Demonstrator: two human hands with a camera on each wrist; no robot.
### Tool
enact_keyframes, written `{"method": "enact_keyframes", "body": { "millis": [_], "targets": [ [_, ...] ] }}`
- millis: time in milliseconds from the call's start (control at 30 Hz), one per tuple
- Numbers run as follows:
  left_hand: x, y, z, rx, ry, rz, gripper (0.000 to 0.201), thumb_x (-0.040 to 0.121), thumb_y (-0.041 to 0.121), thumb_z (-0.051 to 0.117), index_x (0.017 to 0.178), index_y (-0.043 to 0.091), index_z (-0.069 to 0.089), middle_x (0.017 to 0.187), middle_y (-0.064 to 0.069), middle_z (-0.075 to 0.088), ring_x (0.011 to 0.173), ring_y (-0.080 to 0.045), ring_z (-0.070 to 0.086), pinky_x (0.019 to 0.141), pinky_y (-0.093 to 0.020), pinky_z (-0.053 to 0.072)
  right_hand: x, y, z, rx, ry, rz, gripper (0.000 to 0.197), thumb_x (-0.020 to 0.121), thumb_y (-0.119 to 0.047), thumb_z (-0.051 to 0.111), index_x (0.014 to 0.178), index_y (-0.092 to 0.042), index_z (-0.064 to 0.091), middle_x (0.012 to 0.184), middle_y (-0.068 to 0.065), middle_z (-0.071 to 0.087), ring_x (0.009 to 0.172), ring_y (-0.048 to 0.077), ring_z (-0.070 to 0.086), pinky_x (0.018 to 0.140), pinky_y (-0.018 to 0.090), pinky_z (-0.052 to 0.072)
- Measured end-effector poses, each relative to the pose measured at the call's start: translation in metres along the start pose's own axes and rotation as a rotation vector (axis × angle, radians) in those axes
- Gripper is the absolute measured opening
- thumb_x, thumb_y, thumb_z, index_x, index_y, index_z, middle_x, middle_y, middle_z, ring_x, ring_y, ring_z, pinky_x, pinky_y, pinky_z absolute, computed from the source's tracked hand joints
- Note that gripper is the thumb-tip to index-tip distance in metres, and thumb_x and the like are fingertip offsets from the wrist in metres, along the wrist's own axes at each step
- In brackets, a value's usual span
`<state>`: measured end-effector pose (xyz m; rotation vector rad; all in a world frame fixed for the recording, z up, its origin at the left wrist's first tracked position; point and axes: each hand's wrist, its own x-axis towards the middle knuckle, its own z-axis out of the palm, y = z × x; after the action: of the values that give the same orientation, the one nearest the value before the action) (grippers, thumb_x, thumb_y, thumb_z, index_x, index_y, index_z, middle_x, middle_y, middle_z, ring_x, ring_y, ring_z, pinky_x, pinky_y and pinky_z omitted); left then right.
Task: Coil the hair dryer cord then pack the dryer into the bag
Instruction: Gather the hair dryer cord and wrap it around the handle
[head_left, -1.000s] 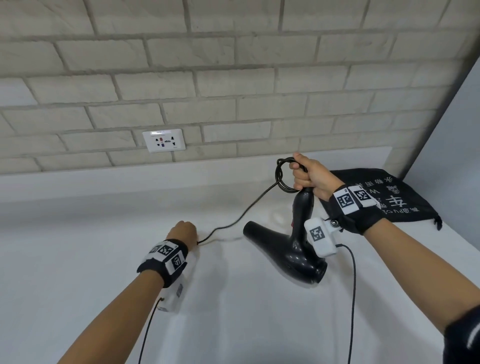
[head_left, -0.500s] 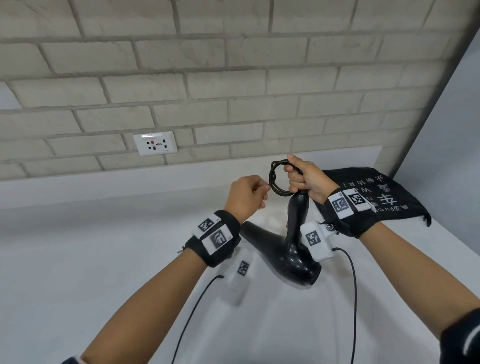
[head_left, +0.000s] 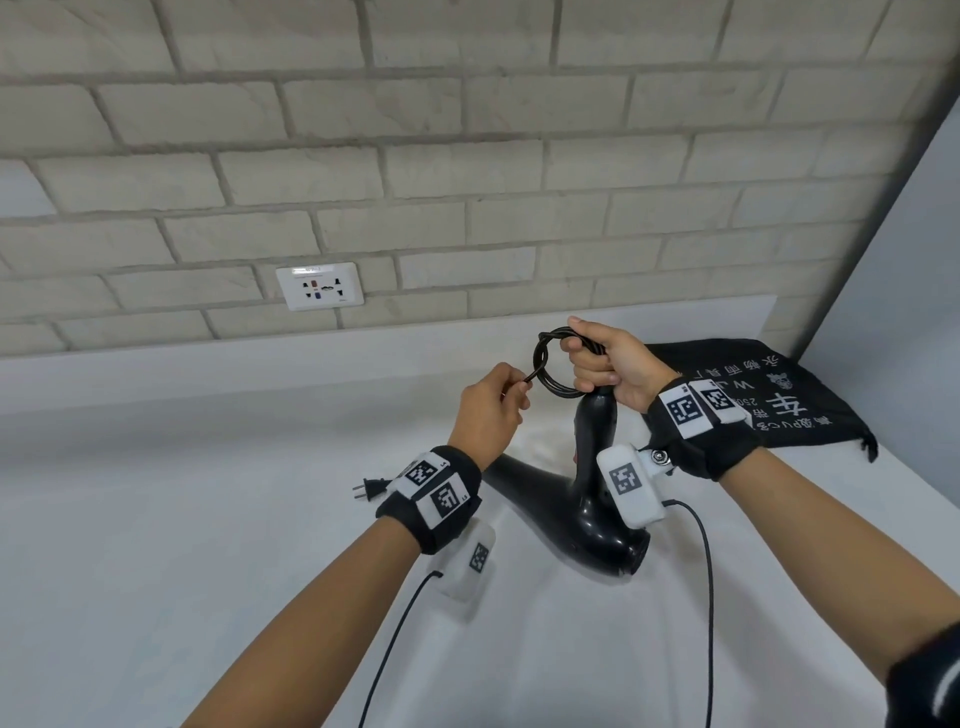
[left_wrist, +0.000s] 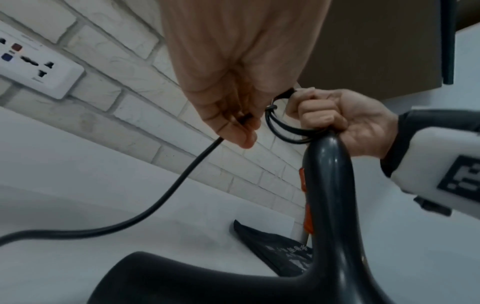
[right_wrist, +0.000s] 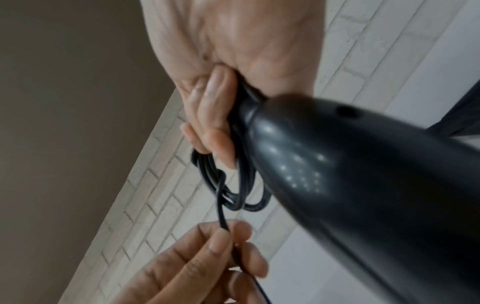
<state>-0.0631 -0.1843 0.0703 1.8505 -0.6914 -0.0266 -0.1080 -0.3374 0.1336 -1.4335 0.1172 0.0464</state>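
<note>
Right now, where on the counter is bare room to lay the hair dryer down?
Bare white counter lies left of the plug, below the wall socket. It is crowded on the right: the black bag lies there, and the hair dryer with its coiled cord occupies the middle.

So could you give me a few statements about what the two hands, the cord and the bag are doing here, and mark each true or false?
1. The right hand holds the hair dryer by its handle, together with the coiled cord. True.
2. The left hand is empty. False: it pinches the loose cord beside the coil.
3. The plug sits in the wall socket. False: it is unplugged, near the left wrist.
4. The dryer is already inside the bag. False: the bag lies flat on the counter, behind the right hand.
</note>
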Motion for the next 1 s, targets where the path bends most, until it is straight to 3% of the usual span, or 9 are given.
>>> {"method": "enact_keyframes", "body": {
  "millis": [133,233,333,533,667,767,833,900,1000],
  "targets": [
    [-0.003,-0.018,-0.006,0.080,0.010,-0.087,0.022,0.092,0.008,0.049,0.110,0.004,0.061,0.095,-0.011,0.067,0.074,-0.018,0.059,0.072,-0.022,0.048,0.001,0.000,0.000,-0.028,0.062,-0.012,0.041,0.099,-0.031,0.024,0.064,-0.017,0.037,0.027,-0.009,0.020,0.023,0.003,0.016,0.035,0.016,0.029],
    [-0.014,-0.047,-0.029,0.173,0.013,-0.192,0.030,0.088,0.006,0.054,0.118,0.004,0.059,0.116,-0.013,0.063,0.094,-0.026,0.063,0.085,-0.026,0.047,0.002,0.001,-0.002,-0.039,0.094,-0.021,0.041,0.100,-0.031,0.023,0.064,-0.017,0.036,0.027,-0.009,0.020,0.024,0.003,0.016,0.035,0.016,0.029],
    [-0.028,-0.079,-0.057,0.437,-0.006,-0.273,0.034,0.087,0.003,0.051,0.121,0.005,0.056,0.121,-0.016,0.056,0.100,-0.029,0.061,0.087,-0.027,0.043,0.003,0.001,-0.002,-0.047,0.098,-0.018,0.041,0.100,-0.032,0.024,0.064,-0.017,0.036,0.028,-0.011,0.020,0.024,0.002,0.015,0.034,0.016,0.029],
    [-0.048,-0.100,-0.062,0.871,-0.316,-0.236,0.043,0.088,0.016,0.053,0.131,0.017,0.046,0.125,-0.011,0.041,0.113,-0.025,0.050,0.086,-0.035,0.048,0.002,0.001,-0.001,-0.052,0.092,-0.021,0.041,0.100,-0.033,0.024,0.064,-0.017,0.036,0.028,-0.009,0.019,0.025,0.002,0.015,0.035,0.016,0.028],
    [-0.045,-0.104,-0.048,1.044,-0.413,-0.238,0.034,0.092,0.026,0.049,0.123,0.010,0.050,0.124,-0.012,0.042,0.107,-0.028,0.055,0.082,-0.034,0.046,0.000,-0.001,0.002,-0.036,0.073,-0.016,0.041,0.100,-0.033,0.024,0.064,-0.016,0.036,0.028,-0.011,0.020,0.025,0.002,0.016,0.034,0.016,0.028],
    [-0.042,-0.109,-0.044,1.086,-0.394,-0.223,0.029,0.096,0.025,0.042,0.116,0.006,0.052,0.119,-0.013,0.049,0.103,-0.030,0.058,0.079,-0.034,0.046,-0.002,-0.002,0.002,-0.029,0.053,-0.003,0.041,0.099,-0.033,0.024,0.064,-0.016,0.036,0.029,-0.011,0.019,0.025,0.002,0.015,0.035,0.016,0.029],
    [-0.040,-0.110,-0.044,1.010,-0.330,-0.232,0.028,0.097,0.023,0.039,0.108,0.004,0.056,0.111,-0.014,0.058,0.099,-0.031,0.059,0.078,-0.034,0.045,-0.003,-0.002,0.002,-0.016,0.041,0.007,0.041,0.099,-0.033,0.025,0.063,-0.017,0.036,0.029,-0.011,0.019,0.025,0.002,0.015,0.035,0.016,0.029],
    [-0.037,-0.109,-0.046,0.772,-0.160,-0.304,0.025,0.095,0.018,0.041,0.100,0.002,0.061,0.100,-0.015,0.066,0.093,-0.032,0.061,0.076,-0.034,0.045,-0.003,-0.003,0.003,0.001,0.024,0.015,0.041,0.099,-0.033,0.025,0.063,-0.017,0.036,0.028,-0.010,0.019,0.025,0.002,0.015,0.035,0.016,0.029],
    [-0.025,-0.098,-0.049,0.102,0.126,-0.528,0.021,0.093,0.011,0.046,0.088,0.001,0.063,0.067,-0.008,0.066,0.070,-0.029,0.060,0.065,-0.031,0.051,-0.003,-0.004,0.008,0.026,-0.014,0.032,0.041,0.099,-0.034,0.026,0.063,-0.017,0.035,0.028,-0.010,0.020,0.025,0.002,0.016,0.035,0.016,0.030]
  ]
}}
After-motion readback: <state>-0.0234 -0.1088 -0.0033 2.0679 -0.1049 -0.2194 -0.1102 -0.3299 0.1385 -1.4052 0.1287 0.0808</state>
